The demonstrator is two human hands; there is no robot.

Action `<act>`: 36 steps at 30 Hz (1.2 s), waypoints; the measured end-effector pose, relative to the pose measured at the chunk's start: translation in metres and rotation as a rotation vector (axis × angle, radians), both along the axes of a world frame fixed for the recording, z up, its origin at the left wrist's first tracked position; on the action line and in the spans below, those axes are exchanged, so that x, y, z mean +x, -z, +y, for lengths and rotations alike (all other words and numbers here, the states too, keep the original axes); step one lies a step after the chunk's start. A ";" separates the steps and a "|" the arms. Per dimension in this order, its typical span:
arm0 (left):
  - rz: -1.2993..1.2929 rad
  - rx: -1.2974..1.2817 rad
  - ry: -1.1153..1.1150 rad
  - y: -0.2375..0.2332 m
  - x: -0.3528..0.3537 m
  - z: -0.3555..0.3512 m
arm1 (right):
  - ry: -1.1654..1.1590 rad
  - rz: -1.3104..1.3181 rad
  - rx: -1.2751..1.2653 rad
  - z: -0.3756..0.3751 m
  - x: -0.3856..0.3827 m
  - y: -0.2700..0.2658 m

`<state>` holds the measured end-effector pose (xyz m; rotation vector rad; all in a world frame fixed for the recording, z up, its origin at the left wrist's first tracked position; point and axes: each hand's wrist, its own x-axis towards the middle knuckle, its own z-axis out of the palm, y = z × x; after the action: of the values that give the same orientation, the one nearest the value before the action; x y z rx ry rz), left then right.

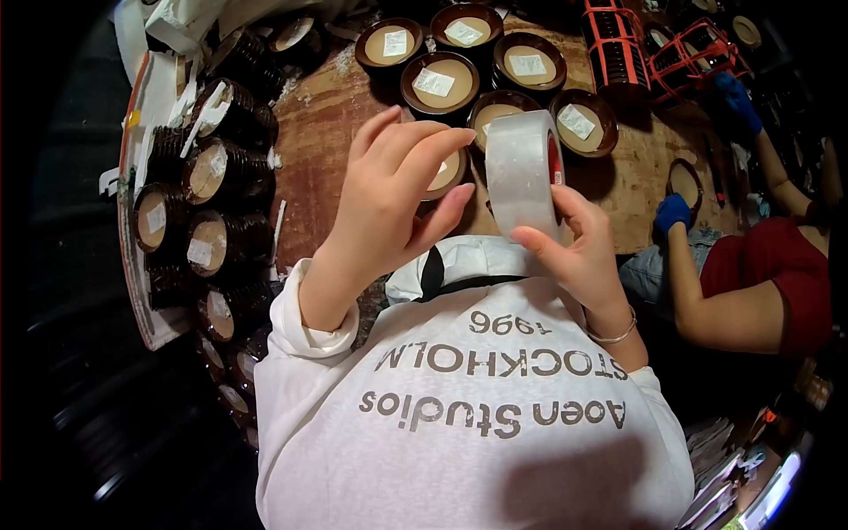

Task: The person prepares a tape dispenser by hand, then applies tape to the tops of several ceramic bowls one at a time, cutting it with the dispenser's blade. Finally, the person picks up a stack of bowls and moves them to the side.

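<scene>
A wide roll of clear packing tape (519,172) with a red inner core stands on edge in front of my chest. My right hand (585,247) is closed on its lower right side, thumb on the front and fingers at the core. To the left of the roll, my left hand (384,190) is raised with fingers curved and thumb apart; nothing shows between them. Just beyond my hands, several dark brown bowls (440,81) with tan round centres and white paper labels stand on the wooden table (309,132). One bowl is partly hidden behind my left hand.
Stacks of brown bowls (208,172) lie sideways along the left edge, beside white foam pieces (181,26). Bowls bound with red strapping (614,53) stand at the back right. On the right, a co-worker's blue-gloved hand (673,214) touches a bowl (685,184).
</scene>
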<state>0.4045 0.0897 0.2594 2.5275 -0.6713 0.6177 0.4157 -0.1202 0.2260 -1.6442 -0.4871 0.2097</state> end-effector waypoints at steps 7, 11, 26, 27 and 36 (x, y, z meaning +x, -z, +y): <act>0.103 -0.337 -0.059 0.016 -0.004 -0.027 | -0.023 -0.094 -0.086 0.002 -0.001 -0.001; 0.182 -0.645 -0.089 0.022 -0.002 -0.036 | 0.032 -0.253 -0.160 0.004 0.001 0.000; 0.270 -0.454 0.107 0.012 -0.013 -0.033 | 0.120 -0.313 -0.299 0.009 0.001 -0.002; 0.241 -0.456 0.150 0.013 -0.014 -0.035 | 0.125 -0.257 -0.294 0.009 0.002 -0.004; 0.135 -0.739 -0.037 0.020 -0.007 -0.041 | 0.106 -0.377 -0.278 0.016 -0.001 0.004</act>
<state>0.3976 0.0489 0.2392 1.8686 -0.2701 0.5668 0.4152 -0.1038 0.2222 -1.9880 -0.6753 -0.1213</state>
